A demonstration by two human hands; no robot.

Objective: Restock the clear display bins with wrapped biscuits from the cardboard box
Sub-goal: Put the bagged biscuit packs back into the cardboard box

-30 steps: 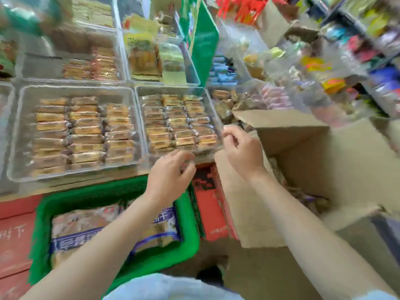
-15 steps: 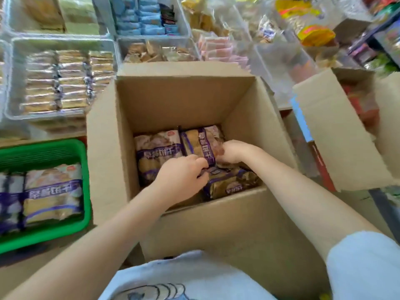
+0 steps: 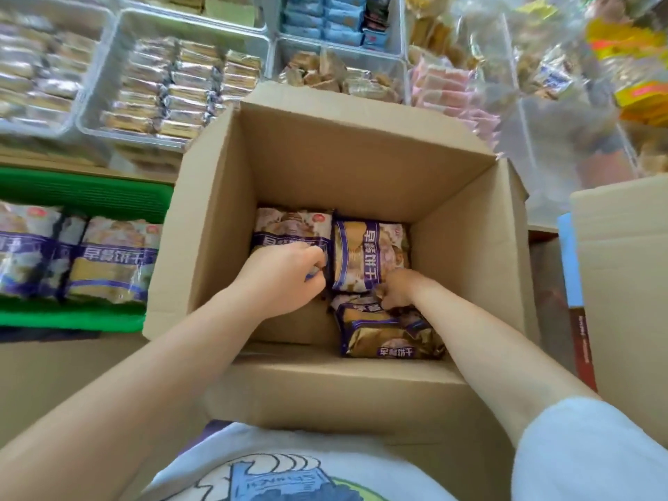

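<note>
An open cardboard box stands in front of me with purple-banded biscuit packs at its bottom. My left hand reaches into the box, its fingers curled round the near edge of the left pack. My right hand is deeper in, fingers curled down between the middle pack and the lower pack, gripping at their edges. Clear display bins with rows of small wrapped biscuits sit beyond the box, at upper left.
A green basket at the left holds more purple-banded packs. Further bins with blue, brown and pink snacks line the back. Another cardboard box stands at the right.
My hands left the display bin's front edge and went down into the cardboard box as my view swung right. They now close on the packs inside.
</note>
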